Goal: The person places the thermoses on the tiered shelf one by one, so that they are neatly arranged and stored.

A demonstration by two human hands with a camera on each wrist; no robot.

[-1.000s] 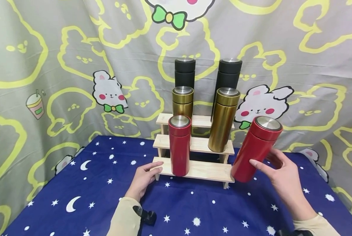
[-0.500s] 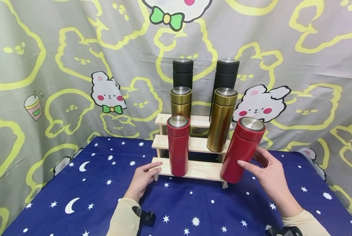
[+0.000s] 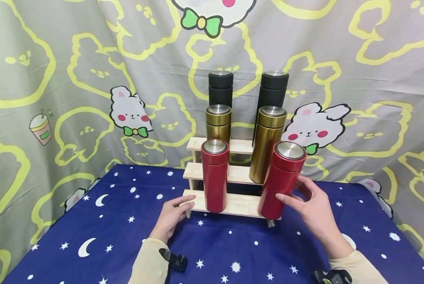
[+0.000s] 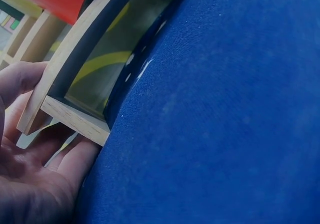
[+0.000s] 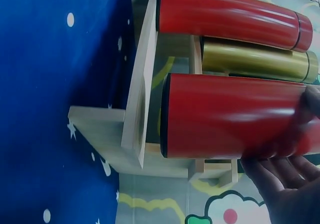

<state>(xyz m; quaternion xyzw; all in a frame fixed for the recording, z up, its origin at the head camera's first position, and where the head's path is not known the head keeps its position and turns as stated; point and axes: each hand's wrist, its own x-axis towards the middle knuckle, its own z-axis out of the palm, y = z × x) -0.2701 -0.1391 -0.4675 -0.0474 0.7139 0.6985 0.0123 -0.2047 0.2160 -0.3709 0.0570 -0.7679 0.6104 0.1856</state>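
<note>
My right hand (image 3: 310,209) grips a red thermos (image 3: 280,179), tilted with its silver lid leaning right, over the right end of the lowest step of a wooden stepped rack (image 3: 243,203). The right wrist view shows a gap between that thermos's dark base and the step. With thumb and fingers, my left hand (image 3: 173,215) pinches the left end of the same step; in the left wrist view its thumb lies on the board (image 4: 60,67) and other fingers are below. A second red thermos (image 3: 214,181) stands upright on the left part of this step.
Two gold thermoses, one at left (image 3: 218,122) and one at right (image 3: 267,152), stand on the middle step. Black thermoses, left (image 3: 220,88) and right (image 3: 273,92), rise behind them. A starry blue cloth (image 3: 126,252) covers the table; a patterned curtain (image 3: 176,75) hangs behind.
My right hand has carried the red thermos leftward, from beside the rack's right end to over the lowest step. My left hand keeps its hold on the rack.
</note>
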